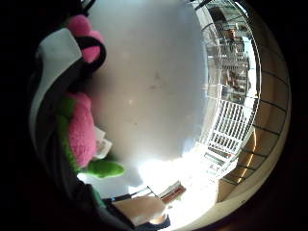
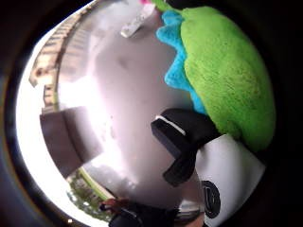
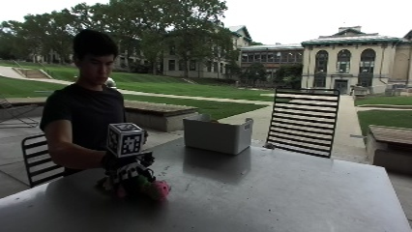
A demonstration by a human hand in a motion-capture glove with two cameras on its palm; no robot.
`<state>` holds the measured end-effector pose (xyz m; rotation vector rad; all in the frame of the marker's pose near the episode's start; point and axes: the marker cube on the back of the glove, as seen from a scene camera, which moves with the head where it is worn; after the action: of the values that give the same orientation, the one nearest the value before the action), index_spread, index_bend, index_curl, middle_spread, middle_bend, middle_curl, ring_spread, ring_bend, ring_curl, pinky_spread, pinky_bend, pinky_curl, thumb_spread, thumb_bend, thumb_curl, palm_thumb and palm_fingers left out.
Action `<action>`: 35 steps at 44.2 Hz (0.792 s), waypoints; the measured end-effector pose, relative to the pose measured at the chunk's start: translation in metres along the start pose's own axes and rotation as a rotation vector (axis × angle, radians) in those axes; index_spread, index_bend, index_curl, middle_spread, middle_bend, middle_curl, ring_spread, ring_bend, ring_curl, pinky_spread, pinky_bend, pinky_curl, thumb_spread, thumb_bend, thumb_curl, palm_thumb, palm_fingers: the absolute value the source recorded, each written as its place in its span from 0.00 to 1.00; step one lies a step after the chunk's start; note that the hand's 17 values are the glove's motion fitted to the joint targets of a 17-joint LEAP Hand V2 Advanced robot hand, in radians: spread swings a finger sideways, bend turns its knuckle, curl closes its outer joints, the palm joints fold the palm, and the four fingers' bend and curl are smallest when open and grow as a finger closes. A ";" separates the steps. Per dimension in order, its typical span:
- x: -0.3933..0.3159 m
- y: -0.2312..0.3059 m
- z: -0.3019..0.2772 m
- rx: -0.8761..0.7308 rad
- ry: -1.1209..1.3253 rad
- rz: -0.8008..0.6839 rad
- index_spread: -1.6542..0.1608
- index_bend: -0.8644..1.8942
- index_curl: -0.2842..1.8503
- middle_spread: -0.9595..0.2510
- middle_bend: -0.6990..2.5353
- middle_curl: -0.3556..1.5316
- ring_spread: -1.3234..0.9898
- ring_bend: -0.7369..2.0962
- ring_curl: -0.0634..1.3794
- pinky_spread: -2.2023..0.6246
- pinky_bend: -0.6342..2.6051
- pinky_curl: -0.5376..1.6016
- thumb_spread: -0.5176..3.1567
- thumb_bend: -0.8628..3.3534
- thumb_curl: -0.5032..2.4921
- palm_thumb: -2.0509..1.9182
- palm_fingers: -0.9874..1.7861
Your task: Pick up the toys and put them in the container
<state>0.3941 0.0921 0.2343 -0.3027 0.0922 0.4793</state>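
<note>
Outside view: the gloved right hand [image 3: 126, 166] sits down on the plush toy [image 3: 154, 188] on the tabletop [image 3: 270, 193], fingers curled round it. The container [image 3: 217, 134] stands well beyond, across the table (away from the person). Thumb side palm view: green plush fills the palm.

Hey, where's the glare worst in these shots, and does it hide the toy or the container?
Little finger side palm view: glare whitens the table edge; the pink and green toy stays clear. Thumb side palm view: bright patch beside the container; the toy reads fine. Outside view: bright sky leaves the right hand and toy dim; the container is plain.
</note>
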 end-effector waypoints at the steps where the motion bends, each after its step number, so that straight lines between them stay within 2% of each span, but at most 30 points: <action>1: 0.000 0.001 -0.001 0.001 -0.006 -0.002 0.73 0.36 0.15 0.58 0.43 0.49 0.43 0.78 0.33 0.61 0.60 0.38 0.51 0.29 0.29 0.68 0.68; 7: -0.004 0.002 -0.004 0.025 -0.086 -0.003 0.74 0.40 0.16 0.55 0.48 0.52 0.44 0.78 0.35 0.60 0.52 0.36 0.49 0.31 0.31 0.72 0.77; 11: -0.008 0.002 -0.007 0.053 -0.111 -0.001 0.75 0.41 0.17 0.55 0.51 0.53 0.44 0.77 0.35 0.60 0.49 0.36 0.48 0.31 0.33 0.73 0.79; 12: -0.010 0.002 -0.008 0.059 -0.109 0.001 0.76 0.44 0.19 0.56 0.52 0.53 0.44 0.76 0.35 0.60 0.47 0.35 0.49 0.32 0.33 0.74 0.83; 16: -0.022 0.006 -0.019 0.062 -0.124 0.003 0.78 0.50 0.22 0.58 0.52 0.53 0.45 0.75 0.35 0.60 0.44 0.35 0.51 0.34 0.34 0.76 0.85; 22: -0.045 0.017 -0.065 0.094 -0.170 -0.046 0.80 0.53 0.24 0.60 0.54 0.53 0.45 0.74 0.35 0.60 0.43 0.36 0.51 0.35 0.36 0.77 0.82; 26: -0.068 0.026 -0.107 0.163 -0.181 -0.092 0.78 0.49 0.23 0.56 0.50 0.52 0.43 0.73 0.35 0.61 0.48 0.39 0.44 0.29 0.36 0.71 0.73; 28: -0.082 0.033 -0.127 0.194 -0.184 -0.106 0.77 0.47 0.23 0.55 0.48 0.52 0.43 0.73 0.35 0.61 0.49 0.40 0.42 0.28 0.36 0.70 0.72; 29: -0.089 0.036 -0.138 0.212 -0.185 -0.115 0.78 0.49 0.24 0.55 0.49 0.52 0.43 0.73 0.35 0.61 0.47 0.39 0.41 0.29 0.37 0.71 0.75; 30: -0.098 0.039 -0.152 0.234 -0.185 -0.127 0.77 0.45 0.22 0.54 0.48 0.51 0.42 0.73 0.35 0.61 0.50 0.41 0.40 0.27 0.37 0.69 0.71; 35: -0.137 0.041 -0.224 0.351 -0.158 -0.227 0.75 0.41 0.22 0.51 0.46 0.51 0.41 0.72 0.35 0.62 0.52 0.42 0.38 0.26 0.38 0.69 0.69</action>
<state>0.2496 -0.0025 0.0320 0.0700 -0.0134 0.2533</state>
